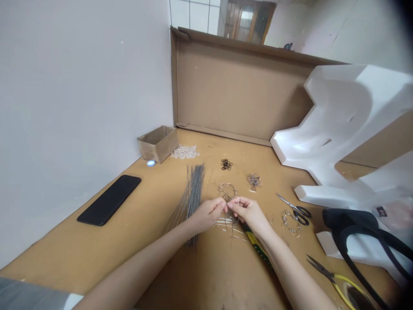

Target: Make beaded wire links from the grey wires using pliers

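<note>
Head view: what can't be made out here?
Head view, each:
How the wire is bent at the fingertips of the left hand and right hand: too fine, partly covered by fingers.
Both ends of the yellow-green tool: behind the right hand and forearm.
Handle ends of the pliers: cut off by bottom edge.
Shapes of the clear pieces: too small.

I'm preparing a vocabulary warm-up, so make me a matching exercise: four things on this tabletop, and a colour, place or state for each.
1. bundle of wires
2. scissors
3. long-nosed pliers
4. small cardboard box

A. yellow handles
B. brown, open at the top
C. grey, partly hidden by the left hand and its forearm
D. black handles

Pairs: 1-C, 2-D, 3-A, 4-B
</note>
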Tool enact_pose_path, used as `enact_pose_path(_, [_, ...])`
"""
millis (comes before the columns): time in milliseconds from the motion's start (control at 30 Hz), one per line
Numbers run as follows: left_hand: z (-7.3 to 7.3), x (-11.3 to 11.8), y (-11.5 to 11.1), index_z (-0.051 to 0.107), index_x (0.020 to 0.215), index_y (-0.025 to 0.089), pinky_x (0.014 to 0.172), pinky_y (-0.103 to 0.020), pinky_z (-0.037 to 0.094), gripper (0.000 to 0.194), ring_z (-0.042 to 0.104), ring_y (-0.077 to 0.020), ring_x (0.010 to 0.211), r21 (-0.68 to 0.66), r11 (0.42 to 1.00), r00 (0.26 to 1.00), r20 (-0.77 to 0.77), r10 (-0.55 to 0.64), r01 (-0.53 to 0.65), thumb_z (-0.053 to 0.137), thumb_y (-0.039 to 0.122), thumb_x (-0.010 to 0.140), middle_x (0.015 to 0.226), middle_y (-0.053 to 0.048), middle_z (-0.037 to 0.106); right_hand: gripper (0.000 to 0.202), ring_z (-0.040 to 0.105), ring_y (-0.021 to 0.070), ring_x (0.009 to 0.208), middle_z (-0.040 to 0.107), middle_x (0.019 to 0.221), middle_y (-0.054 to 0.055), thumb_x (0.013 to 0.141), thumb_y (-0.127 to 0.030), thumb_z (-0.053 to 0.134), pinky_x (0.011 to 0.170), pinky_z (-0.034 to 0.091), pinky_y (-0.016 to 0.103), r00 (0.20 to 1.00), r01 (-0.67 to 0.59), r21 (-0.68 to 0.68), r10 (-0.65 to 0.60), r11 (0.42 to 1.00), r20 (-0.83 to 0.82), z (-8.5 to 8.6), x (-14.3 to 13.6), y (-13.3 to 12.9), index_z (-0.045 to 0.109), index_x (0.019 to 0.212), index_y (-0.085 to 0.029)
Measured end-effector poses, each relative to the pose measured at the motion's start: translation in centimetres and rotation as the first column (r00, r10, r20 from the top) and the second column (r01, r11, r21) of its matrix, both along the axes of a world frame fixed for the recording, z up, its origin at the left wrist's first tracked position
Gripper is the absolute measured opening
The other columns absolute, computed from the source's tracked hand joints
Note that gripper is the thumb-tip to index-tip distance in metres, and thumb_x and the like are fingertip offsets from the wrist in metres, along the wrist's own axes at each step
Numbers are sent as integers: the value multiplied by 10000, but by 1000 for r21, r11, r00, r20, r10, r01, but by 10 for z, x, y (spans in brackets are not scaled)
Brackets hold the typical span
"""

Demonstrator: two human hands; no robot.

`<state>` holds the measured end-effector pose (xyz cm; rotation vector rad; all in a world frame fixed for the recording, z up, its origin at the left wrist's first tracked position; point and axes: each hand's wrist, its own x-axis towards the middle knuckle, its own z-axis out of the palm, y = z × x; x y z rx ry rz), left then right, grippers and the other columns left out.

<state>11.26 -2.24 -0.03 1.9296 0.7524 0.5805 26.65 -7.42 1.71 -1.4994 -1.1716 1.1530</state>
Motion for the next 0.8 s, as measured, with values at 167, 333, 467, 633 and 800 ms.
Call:
enact_pose_path(167, [-11, -3, 1, 494, 682, 165, 493, -198, 256, 291, 387, -87, 480, 148, 988, 996, -78, 44, -32, 298, 286, 861, 501, 50, 398, 203, 312, 59, 423, 397, 451, -68, 698, -348, 609, 420, 217, 194, 997, -3, 68, -2, 998, 71, -12, -8, 4, 602, 643, -153])
enact_pose_path(333, [-12, -8, 2, 494, 693, 170, 516, -198, 271, 286, 414, -88, 503, 214, 977, 994, -96, 44, -22, 290, 271, 865, 525, 47, 420, 207, 306, 61, 401, 371, 421, -77, 737, -352, 565, 413, 229, 191, 994, -33, 87, 24, 996, 105, -11, -15, -1, 600, 670, -159])
enact_pose_path(467, [-7, -13, 2, 499, 731, 180, 513, -200, 276, 278, 426, -91, 499, 239, 971, 992, -126, 4, 27, 276, 265, 873, 532, 49, 433, 218, 309, 57, 371, 368, 395, -85, 754, -370, 547, 409, 247, 187, 993, -52, 97, 41, 994, 114, -7, -18, -3, 598, 701, -164])
enact_pose_path(633, [-1, -17, 0, 493, 766, 180, 533, -211, 299, 275, 456, -106, 539, 315, 945, 988, -148, -48, 93, 259, 268, 879, 593, 29, 488, 189, 311, 58, 366, 387, 420, -88, 728, -361, 569, 400, 242, 191, 992, -10, 115, -5, 993, 127, -9, -18, -6, 575, 743, -173])
enact_pose_path(800, [1, -16, -4, 489, 762, 182, 528, -207, 312, 280, 449, -99, 508, 273, 959, 990, -131, -44, 78, 245, 249, 881, 561, 36, 485, 172, 279, 61, 405, 343, 437, -87, 727, -335, 557, 414, 223, 196, 987, -12, 155, -13, 988, 161, -9, -17, -7, 567, 695, -166])
